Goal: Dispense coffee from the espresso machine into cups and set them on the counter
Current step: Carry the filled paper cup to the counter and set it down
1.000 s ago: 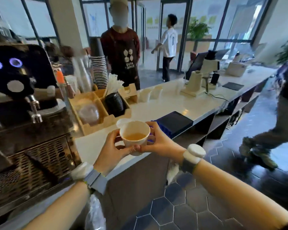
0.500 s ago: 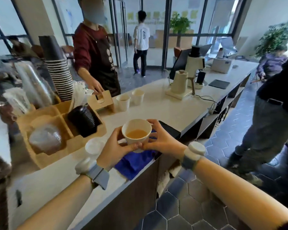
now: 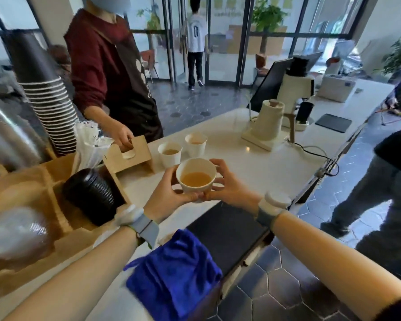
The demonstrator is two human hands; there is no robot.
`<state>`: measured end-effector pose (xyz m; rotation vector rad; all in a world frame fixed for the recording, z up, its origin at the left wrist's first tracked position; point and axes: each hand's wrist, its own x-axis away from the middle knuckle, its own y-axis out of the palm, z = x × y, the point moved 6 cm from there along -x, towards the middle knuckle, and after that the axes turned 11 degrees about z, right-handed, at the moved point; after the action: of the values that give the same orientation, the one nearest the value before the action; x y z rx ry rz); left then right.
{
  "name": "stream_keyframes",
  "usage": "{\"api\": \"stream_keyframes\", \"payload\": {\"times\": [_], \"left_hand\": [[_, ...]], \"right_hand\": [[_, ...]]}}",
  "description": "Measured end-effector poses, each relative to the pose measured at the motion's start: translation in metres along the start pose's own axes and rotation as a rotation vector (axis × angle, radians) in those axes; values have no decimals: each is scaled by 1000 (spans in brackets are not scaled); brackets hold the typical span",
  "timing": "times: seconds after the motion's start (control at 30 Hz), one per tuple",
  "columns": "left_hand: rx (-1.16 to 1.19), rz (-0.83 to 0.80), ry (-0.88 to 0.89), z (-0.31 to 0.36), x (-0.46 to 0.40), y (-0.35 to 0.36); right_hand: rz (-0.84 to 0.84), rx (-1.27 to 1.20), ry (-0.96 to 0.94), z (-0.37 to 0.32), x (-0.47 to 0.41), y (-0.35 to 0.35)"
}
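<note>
Bright daylight from glass wall (image 3: 218, 38) behind worktop (image 3: 241, 140); soft glare there. Wide-angle bowing at edges; left foreground lids (image 3: 16, 230) blurred.

Single view only: one wide-angle camera worn on the head, looking forward and down along the white counter (image 3: 252, 156). The counter runs from the lower left corner of the frame to its far end at upper right. Both forearms enter from the bottom edge; the left hand (image 3: 169, 193) and right hand (image 3: 232, 188) sit close to the lens, near frame centre, over the counter's near edge. Glass doors (image 3: 218, 42) stand well beyond. Straight lines bow toward the frame edges. No second view exists for overlap.
</note>
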<state>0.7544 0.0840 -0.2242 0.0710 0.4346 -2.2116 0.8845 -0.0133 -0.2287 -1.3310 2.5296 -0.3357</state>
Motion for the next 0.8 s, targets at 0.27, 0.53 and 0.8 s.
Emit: {"api": "stream_keyframes", "payload": {"times": [0.27,0.53,0.8], "left_hand": [[-30,85,-40,-30,-47,20],[-28,247,-165,-68,-76,44],[-55,334,-241,-96,-88,55]], "right_hand": [[-142,-25,0,32,-66,-2],[-357,27,-10,70,-123,0],[-453,49,4,101,-153,12]]}}
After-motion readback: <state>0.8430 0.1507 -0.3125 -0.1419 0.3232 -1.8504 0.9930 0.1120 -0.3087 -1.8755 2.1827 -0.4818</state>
